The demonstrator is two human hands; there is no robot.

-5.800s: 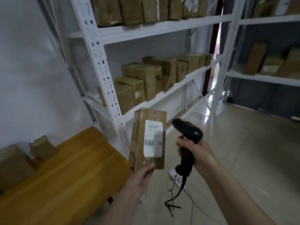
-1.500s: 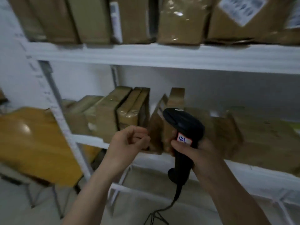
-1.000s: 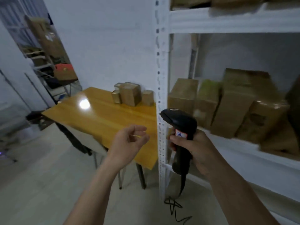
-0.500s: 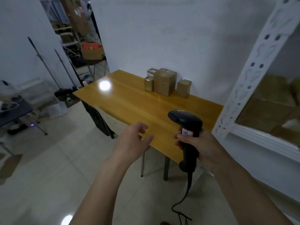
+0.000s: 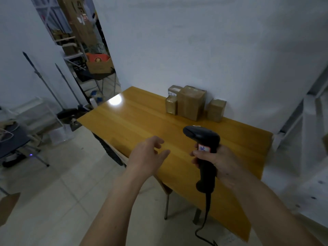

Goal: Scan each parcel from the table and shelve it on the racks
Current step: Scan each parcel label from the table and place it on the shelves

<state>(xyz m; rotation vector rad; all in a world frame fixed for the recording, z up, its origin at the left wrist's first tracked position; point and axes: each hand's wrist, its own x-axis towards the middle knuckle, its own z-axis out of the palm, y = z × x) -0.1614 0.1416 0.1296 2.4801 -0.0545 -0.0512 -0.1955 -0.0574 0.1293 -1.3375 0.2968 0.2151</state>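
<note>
You are between parcels: your left hand (image 5: 149, 155) is empty, fingers loosely spread and reaching out over the near edge of the table (image 5: 134, 125), while your right hand (image 5: 219, 162) is wrapped tight round the grip of the scanner (image 5: 204, 150), its head pointing toward ten o'clock. The step in hand looks like fetching the next parcel, with scanning and shelving to follow. The parcels (image 5: 191, 103) stand in a small cluster at twelve o'clock, against the wall at the table's far edge, well apart from both hands. You will likely need to lean or step in, since the whole tabletop lies between you and them. They are brown cardboard boxes, taped and slightly glossy; the big middle one is squarish, flanked by smaller upright ones, and a white label shows on the rear left box. Pick one you can close a single hand around. The tabletop is smooth, varnished yellow wood with a bright glare spot at eleven o'clock, so a box should slide easily. The scanner is matte black plastic with a small handwritten tag and a trailing cable. The white rack (image 5: 301, 110) stands at two o'clock.
</note>
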